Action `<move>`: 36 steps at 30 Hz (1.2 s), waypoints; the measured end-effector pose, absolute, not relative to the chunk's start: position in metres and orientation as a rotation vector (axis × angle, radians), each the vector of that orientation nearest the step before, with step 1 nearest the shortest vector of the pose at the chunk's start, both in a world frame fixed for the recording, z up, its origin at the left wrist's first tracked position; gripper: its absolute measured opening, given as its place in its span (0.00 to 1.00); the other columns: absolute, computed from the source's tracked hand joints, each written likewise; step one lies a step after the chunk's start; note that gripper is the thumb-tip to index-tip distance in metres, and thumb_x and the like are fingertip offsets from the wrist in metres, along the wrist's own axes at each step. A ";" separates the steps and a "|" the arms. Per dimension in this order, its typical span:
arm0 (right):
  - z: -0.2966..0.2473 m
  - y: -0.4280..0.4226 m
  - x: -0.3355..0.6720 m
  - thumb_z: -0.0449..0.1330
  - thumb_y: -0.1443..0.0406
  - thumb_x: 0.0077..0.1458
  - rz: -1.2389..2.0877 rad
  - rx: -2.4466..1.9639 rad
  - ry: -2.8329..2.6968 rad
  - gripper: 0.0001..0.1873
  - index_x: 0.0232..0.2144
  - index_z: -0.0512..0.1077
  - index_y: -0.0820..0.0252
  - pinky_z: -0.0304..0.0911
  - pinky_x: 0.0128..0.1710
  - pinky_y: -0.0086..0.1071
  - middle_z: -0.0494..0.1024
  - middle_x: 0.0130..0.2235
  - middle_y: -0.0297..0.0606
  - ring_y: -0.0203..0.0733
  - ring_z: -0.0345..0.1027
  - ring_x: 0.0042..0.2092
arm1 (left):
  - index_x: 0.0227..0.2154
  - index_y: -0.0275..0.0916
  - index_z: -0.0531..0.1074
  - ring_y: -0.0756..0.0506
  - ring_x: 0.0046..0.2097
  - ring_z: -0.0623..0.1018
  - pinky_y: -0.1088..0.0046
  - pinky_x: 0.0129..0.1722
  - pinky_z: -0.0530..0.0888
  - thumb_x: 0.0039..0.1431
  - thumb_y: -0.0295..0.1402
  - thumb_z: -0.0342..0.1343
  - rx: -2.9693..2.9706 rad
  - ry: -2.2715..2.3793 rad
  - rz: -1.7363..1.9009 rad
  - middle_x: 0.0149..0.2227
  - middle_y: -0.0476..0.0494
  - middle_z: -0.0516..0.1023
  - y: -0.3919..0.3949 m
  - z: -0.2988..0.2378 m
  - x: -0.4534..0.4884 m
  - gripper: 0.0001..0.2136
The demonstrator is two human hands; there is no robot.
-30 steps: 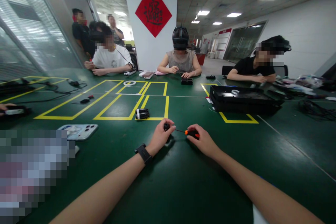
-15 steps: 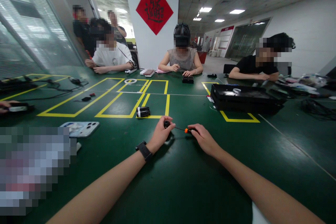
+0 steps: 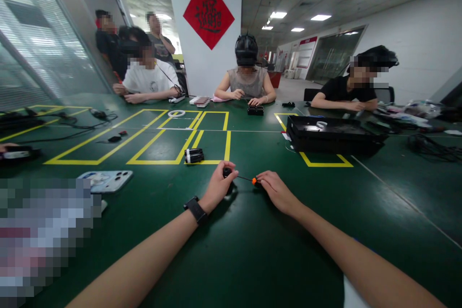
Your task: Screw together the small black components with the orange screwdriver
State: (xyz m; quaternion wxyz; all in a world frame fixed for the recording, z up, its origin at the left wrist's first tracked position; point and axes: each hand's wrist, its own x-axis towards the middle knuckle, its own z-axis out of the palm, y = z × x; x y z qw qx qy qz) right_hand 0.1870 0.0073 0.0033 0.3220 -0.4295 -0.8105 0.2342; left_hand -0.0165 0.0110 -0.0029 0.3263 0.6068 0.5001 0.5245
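Observation:
My left hand (image 3: 218, 186) is closed around a small black part (image 3: 227, 172) held just above the green table (image 3: 252, 250). A black watch (image 3: 195, 210) sits on that wrist. My right hand (image 3: 275, 191) grips a small screwdriver (image 3: 252, 181) with an orange and black handle. Its thin shaft points left, with the tip at the black part. Both hands are close together at the middle of the table.
A black and white cylindrical part (image 3: 194, 155) lies beyond my hands on yellow tape lines. A phone (image 3: 104, 180) lies to the left, a black tray (image 3: 332, 134) to the right, cables at both sides. Several people sit and stand at the far edge.
My hands stay together on the part and screwdriver; the right hand now covers more of the orange handle. The view has shifted slightly.

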 end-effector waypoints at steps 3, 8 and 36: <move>0.003 0.007 0.187 0.50 0.67 0.56 0.637 -1.136 -2.107 0.09 0.38 0.69 0.58 0.57 0.47 0.38 0.70 0.39 0.38 0.40 0.62 0.43 | 0.35 0.39 0.65 0.49 0.35 0.69 0.73 0.38 0.64 0.52 0.32 0.52 1.601 1.287 1.374 0.32 0.50 0.69 0.011 -0.003 -0.016 0.08; 0.002 0.007 0.189 0.53 0.66 0.53 0.650 -1.162 -2.053 0.11 0.41 0.67 0.58 0.57 0.47 0.39 0.69 0.41 0.38 0.40 0.61 0.44 | 0.35 0.39 0.65 0.50 0.34 0.69 0.74 0.37 0.64 0.51 0.30 0.52 1.630 1.250 1.368 0.31 0.50 0.69 0.010 -0.001 -0.017 0.07; 0.002 0.007 0.189 0.54 0.65 0.53 0.621 -1.173 -2.057 0.13 0.42 0.67 0.57 0.55 0.49 0.40 0.69 0.43 0.39 0.42 0.60 0.47 | 0.32 0.37 0.64 0.51 0.33 0.70 0.74 0.37 0.67 0.42 0.20 0.49 1.719 1.178 1.358 0.30 0.51 0.68 0.012 -0.005 -0.018 0.12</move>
